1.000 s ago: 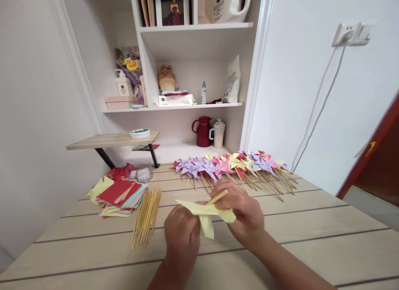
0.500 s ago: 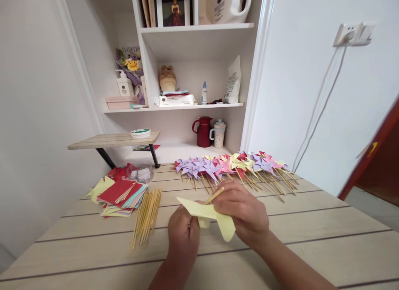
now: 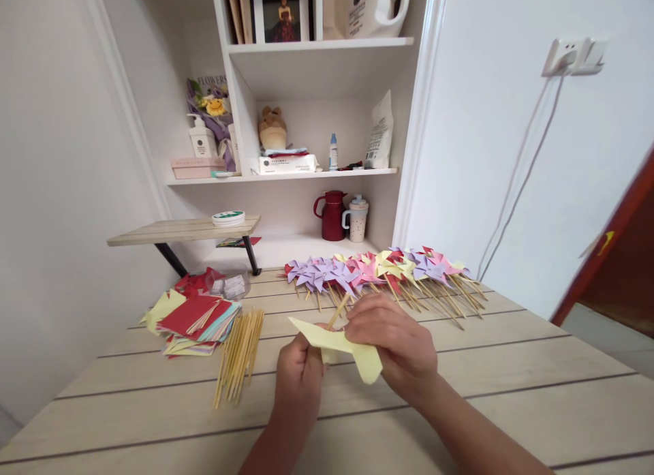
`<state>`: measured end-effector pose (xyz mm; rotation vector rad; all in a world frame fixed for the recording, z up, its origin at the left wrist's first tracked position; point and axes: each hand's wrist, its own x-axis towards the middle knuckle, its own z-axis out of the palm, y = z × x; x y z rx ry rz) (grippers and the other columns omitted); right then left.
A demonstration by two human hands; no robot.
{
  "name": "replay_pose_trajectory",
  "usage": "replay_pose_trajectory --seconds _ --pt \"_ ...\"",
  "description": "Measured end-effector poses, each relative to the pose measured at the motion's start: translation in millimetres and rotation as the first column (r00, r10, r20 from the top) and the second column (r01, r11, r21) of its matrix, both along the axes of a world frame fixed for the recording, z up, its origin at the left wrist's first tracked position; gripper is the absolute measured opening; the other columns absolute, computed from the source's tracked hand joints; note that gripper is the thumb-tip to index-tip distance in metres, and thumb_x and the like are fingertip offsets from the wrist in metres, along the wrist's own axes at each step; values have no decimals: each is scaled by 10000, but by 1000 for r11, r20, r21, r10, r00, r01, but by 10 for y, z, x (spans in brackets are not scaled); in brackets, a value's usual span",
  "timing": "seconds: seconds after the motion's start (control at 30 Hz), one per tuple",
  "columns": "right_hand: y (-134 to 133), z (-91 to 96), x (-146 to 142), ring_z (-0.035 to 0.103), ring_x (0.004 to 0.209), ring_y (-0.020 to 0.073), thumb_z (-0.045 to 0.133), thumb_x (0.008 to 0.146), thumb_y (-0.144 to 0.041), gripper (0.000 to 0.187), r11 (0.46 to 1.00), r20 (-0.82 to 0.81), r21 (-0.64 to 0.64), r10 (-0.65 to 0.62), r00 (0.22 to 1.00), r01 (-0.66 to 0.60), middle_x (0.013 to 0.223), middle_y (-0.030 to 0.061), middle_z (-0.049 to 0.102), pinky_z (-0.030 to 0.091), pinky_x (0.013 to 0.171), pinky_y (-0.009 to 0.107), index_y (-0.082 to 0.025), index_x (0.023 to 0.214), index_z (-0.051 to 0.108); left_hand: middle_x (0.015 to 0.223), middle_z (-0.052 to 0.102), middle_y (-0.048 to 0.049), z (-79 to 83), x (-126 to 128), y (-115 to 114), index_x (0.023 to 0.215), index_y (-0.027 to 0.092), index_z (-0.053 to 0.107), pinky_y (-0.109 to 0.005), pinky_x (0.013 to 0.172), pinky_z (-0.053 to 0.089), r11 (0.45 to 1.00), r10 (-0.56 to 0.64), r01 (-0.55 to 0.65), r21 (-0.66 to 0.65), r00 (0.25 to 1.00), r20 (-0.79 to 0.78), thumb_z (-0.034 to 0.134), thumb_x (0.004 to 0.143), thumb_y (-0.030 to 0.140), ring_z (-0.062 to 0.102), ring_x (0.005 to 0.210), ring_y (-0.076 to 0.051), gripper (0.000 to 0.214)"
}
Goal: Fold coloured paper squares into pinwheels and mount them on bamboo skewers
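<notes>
Between my hands is a pale yellow paper pinwheel (image 3: 332, 340), tilted above the table. My left hand (image 3: 300, 376) is closed at the pinwheel's left side, its fingertips hidden behind the paper. My right hand (image 3: 393, 342) grips the right part of the paper with thumb and fingers. A thin wooden stick (image 3: 338, 311) rises from behind the paper between the hands; its lower end is hidden. Just left of my left hand lies a bundle of wooden sticks (image 3: 239, 356). Beyond my hands spreads a row of finished pinwheels (image 3: 327, 274) in purple, pink, red and yellow.
A stack of coloured paper squares (image 3: 191, 318) sits at the left, with a clear plastic box (image 3: 232, 285) behind it. A small raised wooden stand (image 3: 184, 231) is at the back left. A red jug (image 3: 333, 216) and a cup (image 3: 357, 219) stand in the shelf recess.
The stick's upper end has swung left and now stands steeper. The yellow paper has tilted a little, its lower blade rising slightly. Both hands keep their hold, and the view has shifted slightly.
</notes>
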<state>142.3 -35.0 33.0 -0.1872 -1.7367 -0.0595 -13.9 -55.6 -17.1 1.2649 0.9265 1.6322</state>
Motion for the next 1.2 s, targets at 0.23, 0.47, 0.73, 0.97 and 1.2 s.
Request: replay_pose_trajectory --seconds 0.23,0.47,0.73,0.97,1.2 --pt "1 10 12 663 823 222 615 859 -54 248 1000 3 2 12 1000 -12 833 67 742 556 728 424 -211 1026 712 509 396 47 11 28 -34 860 145 690 -229 479 259 1000 -6 6 0 1000 -3 586 843 544 295 481 -92 413" --pt "-22 54 8 653 782 211 587 900 -91 215 1000 -13 14 -5 1000 5 809 68 738 550 722 418 -212 1023 715 484 325 61 123 36 -96 609 180 532 -232 475 217 998 27 -19 60 991 -132 565 864 492 255 469 -84 404" --pt "-32 51 3 671 762 204 611 889 -109 202 1000 -25 -20 -3 1000 2 813 54 742 559 717 401 -228 1011 718 485 374 52 166 3 -130 626 182 576 -231 462 243 980 156 -119 159 958 -239 544 881 419 301 462 -97 349" --pt "-34 53 6 679 801 221 619 884 -102 204 999 -28 -24 25 999 -26 813 62 741 559 737 420 -215 1022 718 486 357 51 170 -33 -123 588 182 549 -229 448 228 968 157 -90 234 945 -286 557 879 386 277 456 -91 356" --pt "-27 48 21 676 772 214 605 908 -147 192 999 -36 -29 29 999 -30 810 54 737 565 725 424 -241 1036 713 497 355 55 152 9 -118 644 179 548 -233 472 230 994 59 -40 99 978 -201 543 883 511 302 477 -93 409"
